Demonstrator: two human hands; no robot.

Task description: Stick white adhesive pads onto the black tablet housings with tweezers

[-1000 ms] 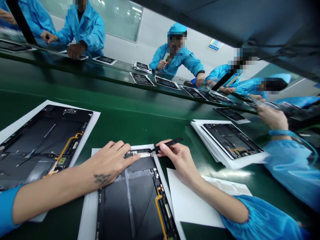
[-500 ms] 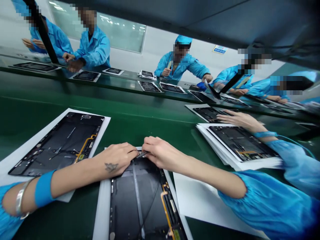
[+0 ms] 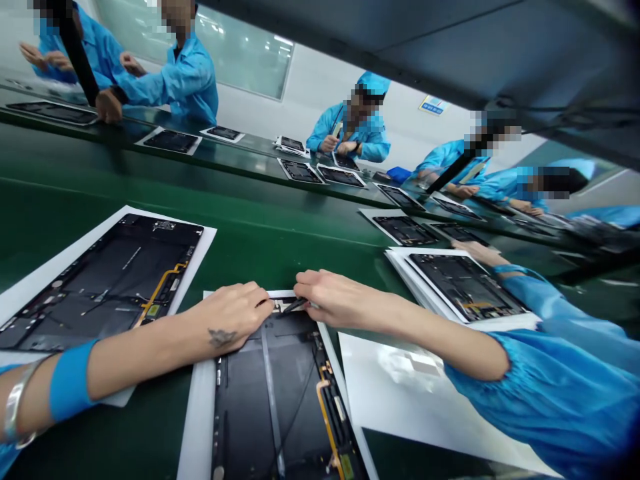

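Note:
An open tablet housing (image 3: 280, 400) with an orange flex cable lies on a white sheet (image 3: 197, 420) at the bottom middle. My left hand (image 3: 230, 317) rests on its far end, the fingertips curled and hiding what lies beneath. My right hand (image 3: 325, 297) grips a pair of black tweezers (image 3: 295, 305), their tip right by my left fingers at a small board on that end. A second open tablet (image 3: 100, 280) lies on paper left of my left forearm.
A co-worker's hand (image 3: 475, 252) in a blue sleeve reaches over a paper-stacked tablet (image 3: 465, 287) at right. A white sheet (image 3: 400, 393) lies under my right forearm. Several people in blue coats work at tablets along the far side of the green bench (image 3: 250, 233).
My right hand has moved left, closer to my left hand, and the tweezers now point down at the small board. The co-worker's hand has moved left, then back right. The view has tilted.

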